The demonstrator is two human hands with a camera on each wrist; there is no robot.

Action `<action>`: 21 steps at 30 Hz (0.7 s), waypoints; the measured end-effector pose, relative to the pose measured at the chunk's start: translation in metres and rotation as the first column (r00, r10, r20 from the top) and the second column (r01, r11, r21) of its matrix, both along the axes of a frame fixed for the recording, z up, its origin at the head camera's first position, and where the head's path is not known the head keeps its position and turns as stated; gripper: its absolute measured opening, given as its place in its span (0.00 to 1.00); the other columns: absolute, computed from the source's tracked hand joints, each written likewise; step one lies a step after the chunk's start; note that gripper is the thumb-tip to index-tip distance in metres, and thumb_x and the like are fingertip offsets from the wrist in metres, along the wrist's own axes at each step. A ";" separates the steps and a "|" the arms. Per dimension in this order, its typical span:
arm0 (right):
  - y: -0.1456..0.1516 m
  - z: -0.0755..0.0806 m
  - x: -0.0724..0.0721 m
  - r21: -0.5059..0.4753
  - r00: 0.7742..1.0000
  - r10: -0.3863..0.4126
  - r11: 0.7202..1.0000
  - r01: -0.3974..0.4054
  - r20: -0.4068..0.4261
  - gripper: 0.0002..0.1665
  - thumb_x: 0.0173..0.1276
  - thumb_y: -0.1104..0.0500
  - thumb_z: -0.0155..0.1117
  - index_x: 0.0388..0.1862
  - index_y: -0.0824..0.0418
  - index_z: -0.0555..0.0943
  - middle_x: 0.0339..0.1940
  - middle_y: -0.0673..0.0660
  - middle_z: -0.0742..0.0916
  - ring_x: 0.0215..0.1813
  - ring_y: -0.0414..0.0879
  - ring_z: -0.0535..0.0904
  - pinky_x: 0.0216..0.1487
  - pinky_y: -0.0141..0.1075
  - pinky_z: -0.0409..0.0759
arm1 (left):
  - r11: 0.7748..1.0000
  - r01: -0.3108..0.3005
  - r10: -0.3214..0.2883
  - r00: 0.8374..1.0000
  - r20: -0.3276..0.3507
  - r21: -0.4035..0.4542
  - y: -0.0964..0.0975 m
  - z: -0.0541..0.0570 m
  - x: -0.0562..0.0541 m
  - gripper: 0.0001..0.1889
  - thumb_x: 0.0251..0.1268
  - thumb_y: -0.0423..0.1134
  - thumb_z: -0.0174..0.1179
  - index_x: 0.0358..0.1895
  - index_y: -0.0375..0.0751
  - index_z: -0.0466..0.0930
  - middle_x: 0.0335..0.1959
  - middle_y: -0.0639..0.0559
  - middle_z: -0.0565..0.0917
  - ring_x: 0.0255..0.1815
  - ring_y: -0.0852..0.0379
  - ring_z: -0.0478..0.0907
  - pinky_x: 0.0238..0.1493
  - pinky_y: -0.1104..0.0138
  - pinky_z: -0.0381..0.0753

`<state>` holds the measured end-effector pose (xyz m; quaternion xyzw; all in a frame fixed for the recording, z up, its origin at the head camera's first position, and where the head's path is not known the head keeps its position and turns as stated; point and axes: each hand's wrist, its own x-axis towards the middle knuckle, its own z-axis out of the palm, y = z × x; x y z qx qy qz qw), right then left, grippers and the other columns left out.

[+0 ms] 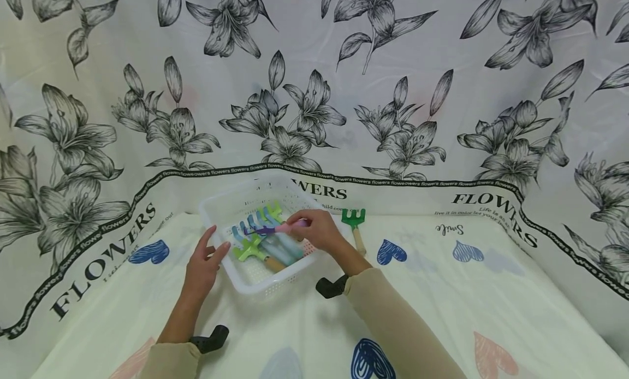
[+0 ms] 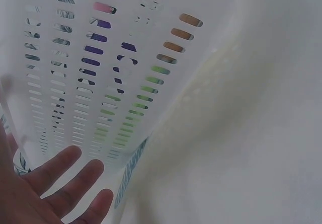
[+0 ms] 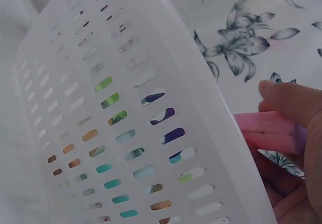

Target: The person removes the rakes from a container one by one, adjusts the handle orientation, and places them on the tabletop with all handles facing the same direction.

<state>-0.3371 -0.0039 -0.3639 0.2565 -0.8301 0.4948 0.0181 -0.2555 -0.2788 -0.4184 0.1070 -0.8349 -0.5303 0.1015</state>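
Observation:
My right hand (image 1: 316, 229) grips the pink handle (image 3: 269, 131) of a small garden rake with a purple head (image 1: 262, 231). The rake lies over the inside of a white perforated basket (image 1: 245, 289). At the basket's left rim, my left hand (image 1: 203, 259) holds on, thumb over the edge and fingers along the outer wall. In the left wrist view, the fingers (image 2: 80, 178) of that hand are spread beside the basket's slotted side. Inside the basket lie a light green rake (image 1: 250, 249) with a wooden handle, blue rakes (image 1: 282, 248), and another light green piece (image 1: 274, 208).
A dark green hand fork (image 1: 354, 218) with a wooden handle lies right of the basket. A pale cloth with printed hearts (image 1: 391, 252) covers the table. Behind it hangs a white curtain (image 1: 295, 40) with drawn lilies.

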 end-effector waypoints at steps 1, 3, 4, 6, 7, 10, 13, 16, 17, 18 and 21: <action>0.001 0.000 0.000 -0.026 1.000 -0.009 1.000 0.009 -0.002 0.06 0.64 0.56 0.69 0.40 0.52 0.88 0.43 0.49 0.85 0.41 0.46 0.78 0.38 0.36 0.80 | 1.000 0.002 -0.002 1.000 0.000 0.001 0.000 0.000 0.000 0.44 0.63 0.69 0.51 0.78 0.68 0.40 0.71 0.34 0.61 0.68 0.36 0.64 0.60 0.47 0.70; 0.002 -0.001 0.001 -0.080 1.000 -0.029 0.996 0.029 -0.010 0.06 0.64 0.57 0.68 0.40 0.53 0.87 0.43 0.51 0.85 0.41 0.48 0.78 0.39 0.37 0.80 | 1.000 0.005 -0.005 1.000 -0.001 0.001 0.001 0.001 0.000 0.44 0.63 0.69 0.51 0.78 0.68 0.40 0.71 0.34 0.61 0.68 0.36 0.64 0.60 0.46 0.70; 0.003 -0.001 0.000 -0.106 0.999 -0.037 0.994 0.035 -0.014 0.07 0.64 0.57 0.68 0.40 0.54 0.87 0.43 0.52 0.85 0.41 0.48 0.78 0.39 0.37 0.80 | 1.000 0.006 -0.006 1.000 -0.002 0.003 0.001 0.001 0.000 0.44 0.62 0.70 0.51 0.78 0.68 0.40 0.71 0.35 0.61 0.68 0.36 0.64 0.61 0.46 0.70; 0.004 -0.002 0.000 -0.149 0.999 -0.038 0.988 0.034 -0.023 0.07 0.65 0.57 0.68 0.41 0.55 0.86 0.42 0.53 0.85 0.41 0.49 0.77 0.38 0.37 0.80 | 1.000 0.007 -0.007 1.000 -0.003 0.003 0.002 0.002 0.000 0.45 0.62 0.70 0.51 0.78 0.69 0.40 0.71 0.35 0.60 0.68 0.36 0.63 0.61 0.46 0.70; 0.005 -0.003 0.000 -0.172 0.999 -0.031 0.985 0.027 -0.019 0.08 0.65 0.57 0.68 0.41 0.56 0.86 0.43 0.53 0.85 0.41 0.49 0.78 0.38 0.37 0.80 | 1.000 0.007 -0.007 1.000 -0.002 0.001 0.002 0.002 0.000 0.44 0.62 0.70 0.51 0.78 0.69 0.40 0.71 0.35 0.60 0.68 0.36 0.63 0.61 0.46 0.70; 0.007 -0.004 0.001 -0.241 1.000 0.008 0.971 -0.008 0.000 0.09 0.66 0.58 0.67 0.44 0.59 0.85 0.43 0.56 0.85 0.40 0.51 0.79 0.37 0.38 0.82 | 1.000 0.009 -0.009 1.000 0.001 -0.003 0.002 0.001 0.000 0.44 0.62 0.70 0.50 0.78 0.69 0.40 0.72 0.34 0.60 0.68 0.35 0.63 0.61 0.46 0.69; 0.009 -0.005 0.003 -0.324 0.997 0.073 0.944 -0.061 0.026 0.12 0.67 0.61 0.65 0.47 0.65 0.84 0.44 0.60 0.84 0.40 0.60 0.81 0.40 0.45 0.83 | 1.000 0.007 -0.007 1.000 0.004 -0.008 0.001 0.000 0.001 0.44 0.62 0.71 0.50 0.78 0.68 0.40 0.72 0.34 0.59 0.68 0.35 0.62 0.61 0.46 0.69; 0.011 -0.006 0.003 -0.383 0.994 0.103 0.920 -0.085 0.028 0.14 0.68 0.64 0.64 0.50 0.70 0.81 0.43 0.62 0.84 0.41 0.65 0.80 0.43 0.49 0.83 | 1.000 0.001 -0.001 1.000 0.007 -0.010 0.001 -0.001 0.001 0.44 0.62 0.72 0.49 0.78 0.68 0.41 0.73 0.34 0.59 0.69 0.34 0.62 0.61 0.46 0.69; 0.012 -0.006 0.004 -0.397 0.994 0.103 0.914 -0.086 0.023 0.15 0.68 0.65 0.64 0.51 0.71 0.81 0.42 0.62 0.84 0.40 0.65 0.81 0.42 0.50 0.83 | 1.000 0.000 0.000 1.000 0.005 -0.012 0.001 -0.001 0.000 0.44 0.62 0.72 0.49 0.78 0.68 0.41 0.73 0.34 0.59 0.69 0.34 0.62 0.62 0.46 0.69; 0.012 -0.006 0.005 -0.407 0.995 0.096 0.910 -0.080 0.019 0.15 0.68 0.66 0.63 0.51 0.72 0.80 0.41 0.62 0.84 0.38 0.62 0.81 0.41 0.48 0.83 | 1.000 0.000 0.000 1.000 0.005 -0.015 0.001 -0.001 0.000 0.44 0.62 0.72 0.49 0.78 0.68 0.41 0.73 0.34 0.59 0.69 0.34 0.62 0.61 0.46 0.69; 0.015 -0.006 0.006 -0.436 0.998 0.064 0.898 -0.055 0.006 0.15 0.69 0.66 0.62 0.51 0.73 0.80 0.38 0.62 0.85 0.33 0.52 0.82 0.39 0.45 0.84 | 1.000 0.008 -0.008 1.000 0.001 -0.021 0.001 -0.001 0.000 0.43 0.64 0.70 0.49 0.79 0.67 0.41 0.72 0.33 0.60 0.68 0.34 0.62 0.61 0.46 0.69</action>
